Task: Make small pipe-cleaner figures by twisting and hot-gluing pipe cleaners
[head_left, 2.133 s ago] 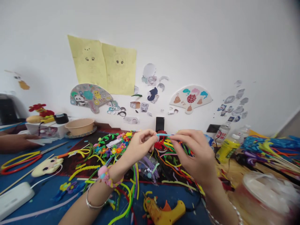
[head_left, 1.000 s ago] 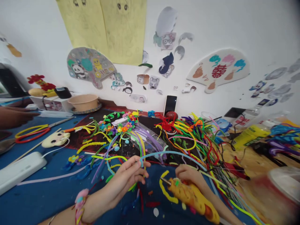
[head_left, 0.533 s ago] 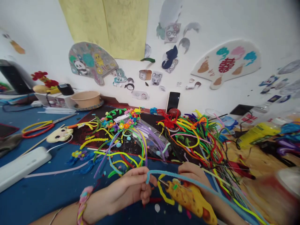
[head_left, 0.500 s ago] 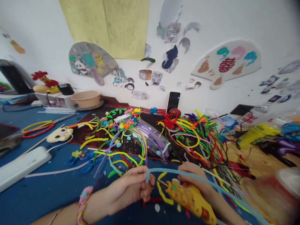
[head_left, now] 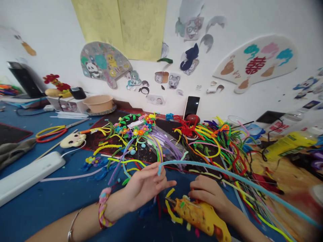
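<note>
My left hand (head_left: 148,181) pinches the short bent end of a light blue pipe cleaner (head_left: 214,165) between thumb and index finger. Its other fingers are loosely spread. The pipe cleaner arches over my right hand (head_left: 208,191) and runs off toward the lower right. My right hand is curled just behind a yellow glue gun (head_left: 194,215), its fingertips bent under; whatever they hold is hidden. The gun's metal nozzle points left, toward a short curved yellow strip (head_left: 173,215). Nothing shows that the right hand grips the gun.
A pile of colourful pipe cleaners (head_left: 212,148) lies behind the right hand. Beyond the left hand is a flower bunch (head_left: 140,129). At left are a white power strip (head_left: 32,176) and scissors (head_left: 51,132). A phone (head_left: 192,107) leans against the wall; a yellow bottle (head_left: 290,146) is at right.
My left hand has moved up and right with the pipe cleaner's end, and its lower fingers have opened. The view has turned slightly left. The glue gun appears slightly lower left.
</note>
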Available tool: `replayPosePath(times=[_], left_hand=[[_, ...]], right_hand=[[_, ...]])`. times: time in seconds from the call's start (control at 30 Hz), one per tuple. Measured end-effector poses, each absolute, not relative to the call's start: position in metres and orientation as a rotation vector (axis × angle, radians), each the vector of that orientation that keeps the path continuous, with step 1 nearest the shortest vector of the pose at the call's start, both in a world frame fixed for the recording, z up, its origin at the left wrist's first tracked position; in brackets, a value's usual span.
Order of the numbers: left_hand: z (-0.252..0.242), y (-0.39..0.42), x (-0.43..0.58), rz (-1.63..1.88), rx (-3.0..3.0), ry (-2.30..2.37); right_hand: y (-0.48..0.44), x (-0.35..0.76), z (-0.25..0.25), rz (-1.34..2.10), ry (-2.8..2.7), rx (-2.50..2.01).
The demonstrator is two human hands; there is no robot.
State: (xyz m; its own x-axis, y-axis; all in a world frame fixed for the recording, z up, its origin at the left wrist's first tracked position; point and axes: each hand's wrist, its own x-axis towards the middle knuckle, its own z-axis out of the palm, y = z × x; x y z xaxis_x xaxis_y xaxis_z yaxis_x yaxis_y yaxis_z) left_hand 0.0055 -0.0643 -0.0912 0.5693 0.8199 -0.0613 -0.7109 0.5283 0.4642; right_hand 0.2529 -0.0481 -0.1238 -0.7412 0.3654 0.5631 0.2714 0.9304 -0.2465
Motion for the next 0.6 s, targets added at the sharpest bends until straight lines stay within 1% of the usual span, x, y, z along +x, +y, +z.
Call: replayPosePath(times=[0.2, 0.4, 0.6], left_hand=[[-0.091, -0.071, 0.01, 0.918, 0.421, 0.291], [-0.09, -0.071, 0.013, 0.9, 0.424, 0.295], [-0.094, -0.071, 0.012, 0.892, 0.378, 0.274]], right_hand=[[-0.051, 0.252, -0.119, 0.143, -2.49, -0.478], [-0.056, 0.259, -0.128, 0.137, -2.455, -0.529], [-0.054, 0.256, -0.116, 0.138, -2.487, -0.485]])
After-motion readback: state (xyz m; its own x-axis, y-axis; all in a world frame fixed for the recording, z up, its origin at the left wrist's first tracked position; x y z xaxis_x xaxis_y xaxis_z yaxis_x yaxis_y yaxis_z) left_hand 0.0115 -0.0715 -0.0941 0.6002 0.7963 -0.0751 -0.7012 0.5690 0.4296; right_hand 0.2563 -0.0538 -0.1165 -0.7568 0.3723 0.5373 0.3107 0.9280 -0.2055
